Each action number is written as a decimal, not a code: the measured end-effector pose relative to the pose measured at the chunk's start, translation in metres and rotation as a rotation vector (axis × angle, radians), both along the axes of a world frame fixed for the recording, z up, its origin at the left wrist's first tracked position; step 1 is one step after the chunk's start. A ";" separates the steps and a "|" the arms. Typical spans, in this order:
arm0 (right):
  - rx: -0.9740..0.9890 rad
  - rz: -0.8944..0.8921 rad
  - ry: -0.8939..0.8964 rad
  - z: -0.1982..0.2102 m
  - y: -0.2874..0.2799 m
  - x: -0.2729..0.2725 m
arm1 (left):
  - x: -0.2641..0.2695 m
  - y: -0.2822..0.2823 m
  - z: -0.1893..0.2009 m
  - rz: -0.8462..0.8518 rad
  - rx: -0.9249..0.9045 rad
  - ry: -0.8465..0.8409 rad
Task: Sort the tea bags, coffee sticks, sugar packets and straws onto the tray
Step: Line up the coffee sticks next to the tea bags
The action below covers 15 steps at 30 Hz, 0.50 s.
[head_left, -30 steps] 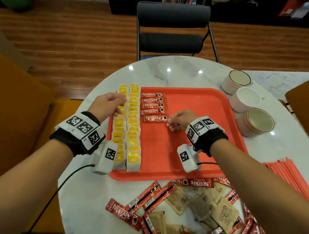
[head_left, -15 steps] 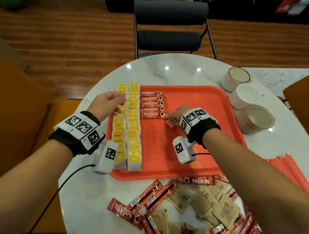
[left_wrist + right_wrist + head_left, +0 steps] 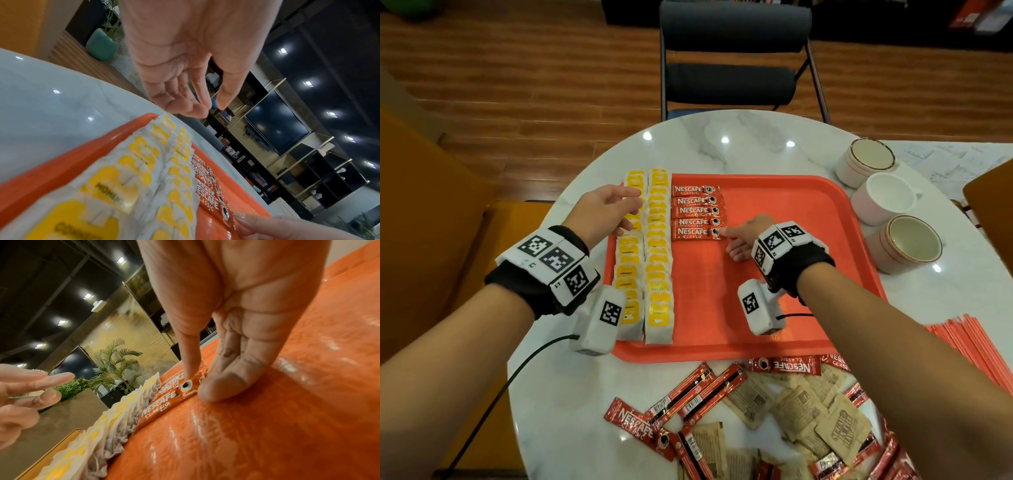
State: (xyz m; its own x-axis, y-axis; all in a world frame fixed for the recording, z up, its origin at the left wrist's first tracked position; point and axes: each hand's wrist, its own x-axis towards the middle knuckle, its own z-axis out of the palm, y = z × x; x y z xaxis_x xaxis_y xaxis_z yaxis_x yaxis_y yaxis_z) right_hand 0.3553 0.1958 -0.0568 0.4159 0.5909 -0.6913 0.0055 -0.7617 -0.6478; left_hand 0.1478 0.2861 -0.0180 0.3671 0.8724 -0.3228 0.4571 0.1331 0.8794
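A fifth coffee stick (image 3: pixel 697 233) is being squared under four others near the far left of the tray (image 3: pixel 791 205), the right hand (image 3: pixel 744 238) pinching its end. Two rows of tea bags (image 3: pixel 657 260) already fill the tray's left edge. Loose coffee sticks (image 3: pixel 698 387), sugar packets (image 3: pixel 801 407) and straws (image 3: pixel 976 346) remain on the table (image 3: pixel 571 411), so sorting appears under half done. The left hand (image 3: pixel 602 214) hovers, relaxed and empty. Only the right wrist view shows thumb (image 3: pixel 190 360) and fingertip (image 3: pixel 216 389) gripping the stick.
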 end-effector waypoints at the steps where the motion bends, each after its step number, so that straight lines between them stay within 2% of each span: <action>1: 0.014 -0.001 -0.014 0.000 -0.002 0.000 | -0.001 -0.003 0.002 -0.005 0.009 0.008; 3: 0.081 -0.015 -0.046 -0.001 -0.010 0.000 | -0.005 -0.010 0.007 -0.042 0.030 0.043; 5: 0.160 0.061 -0.126 0.000 -0.022 0.001 | -0.009 -0.019 0.012 -0.128 0.050 0.104; 8: 0.258 0.321 -0.259 0.012 -0.049 -0.008 | -0.017 -0.038 0.017 -0.275 0.062 0.198; 15: 0.379 0.899 -0.371 0.036 -0.106 -0.068 | -0.045 -0.082 0.018 -0.570 0.053 0.380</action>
State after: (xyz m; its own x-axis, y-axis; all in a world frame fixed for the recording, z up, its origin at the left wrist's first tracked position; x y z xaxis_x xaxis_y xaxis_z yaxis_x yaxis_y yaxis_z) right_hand 0.2874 0.0899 -0.0211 -0.1359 0.9394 -0.3149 0.7173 -0.1259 -0.6853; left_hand 0.1023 0.2039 0.0000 0.6433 0.5947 -0.4822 0.7210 -0.2586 0.6428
